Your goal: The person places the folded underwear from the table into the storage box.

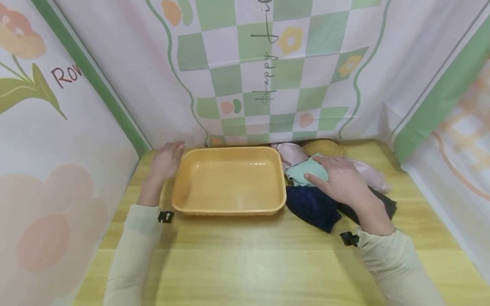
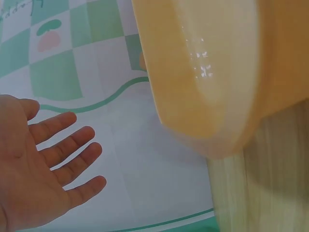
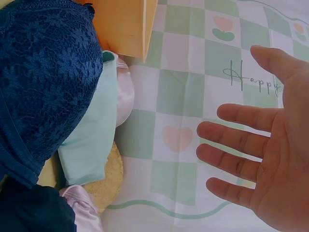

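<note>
A shallow orange-yellow plastic basin (image 1: pixel 229 187) stands on the wooden table with nothing inside. My left hand (image 1: pixel 165 163) is beside its left end; the left wrist view shows the fingers (image 2: pixel 72 145) spread and the palm bare. Right of the basin lies a pile of bras. A navy lace bra (image 3: pixel 53 72) is nearest, with a mint-green one (image 1: pixel 306 172) behind it. Pale pink (image 1: pixel 291 154), mustard (image 1: pixel 324 147) and black (image 1: pixel 386 204) pieces lie around them. My right hand (image 1: pixel 344 182) is over the pile, fingers extended and holding nothing; whether it touches the fabric, I cannot tell.
Behind the table hangs a green-and-white checked cloth (image 1: pixel 252 76). Printed fabric walls (image 1: pixel 46 148) close in both sides. The wooden tabletop (image 1: pixel 252 263) runs toward me in front of the basin. Small black camera mounts (image 1: pixel 349 239) sit at both wrists.
</note>
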Motion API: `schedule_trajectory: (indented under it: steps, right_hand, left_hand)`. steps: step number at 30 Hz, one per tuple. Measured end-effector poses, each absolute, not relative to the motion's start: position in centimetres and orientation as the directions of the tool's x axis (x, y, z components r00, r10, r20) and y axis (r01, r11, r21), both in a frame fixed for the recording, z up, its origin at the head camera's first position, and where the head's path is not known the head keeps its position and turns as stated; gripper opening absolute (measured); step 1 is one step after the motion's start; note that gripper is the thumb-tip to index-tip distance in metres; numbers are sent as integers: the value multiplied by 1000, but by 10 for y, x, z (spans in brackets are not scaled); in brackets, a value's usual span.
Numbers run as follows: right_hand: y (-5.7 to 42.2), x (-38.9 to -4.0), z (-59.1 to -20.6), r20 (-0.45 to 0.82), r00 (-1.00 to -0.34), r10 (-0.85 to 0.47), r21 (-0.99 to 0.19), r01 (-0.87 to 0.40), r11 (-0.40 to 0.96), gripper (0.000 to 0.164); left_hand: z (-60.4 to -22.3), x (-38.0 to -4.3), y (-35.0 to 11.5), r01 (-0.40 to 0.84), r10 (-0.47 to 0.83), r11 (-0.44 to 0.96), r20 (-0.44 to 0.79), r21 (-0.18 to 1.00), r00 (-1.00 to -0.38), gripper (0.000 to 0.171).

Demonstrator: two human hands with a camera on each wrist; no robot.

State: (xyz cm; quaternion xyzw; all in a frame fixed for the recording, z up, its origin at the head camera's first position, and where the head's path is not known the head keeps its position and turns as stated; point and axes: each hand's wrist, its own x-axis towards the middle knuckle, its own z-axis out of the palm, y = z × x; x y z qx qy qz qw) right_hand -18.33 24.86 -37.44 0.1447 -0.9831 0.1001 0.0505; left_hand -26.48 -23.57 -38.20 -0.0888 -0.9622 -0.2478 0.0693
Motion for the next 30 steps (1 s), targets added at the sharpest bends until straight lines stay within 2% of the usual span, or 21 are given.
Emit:
schedule_trajectory:
  steps: [16,30]
  right_hand:
    - [249,-179,-373,135,-947,-292,-197,-315,928,72]
    - [252,-173,-385,119,-955,-271,-263,-294,919,71]
  left_hand:
    - [-390,-271,-244,200,136,859,166,471,-977,51]
    - [-403,-273,-248,202,134,855,171,479,-976,48]
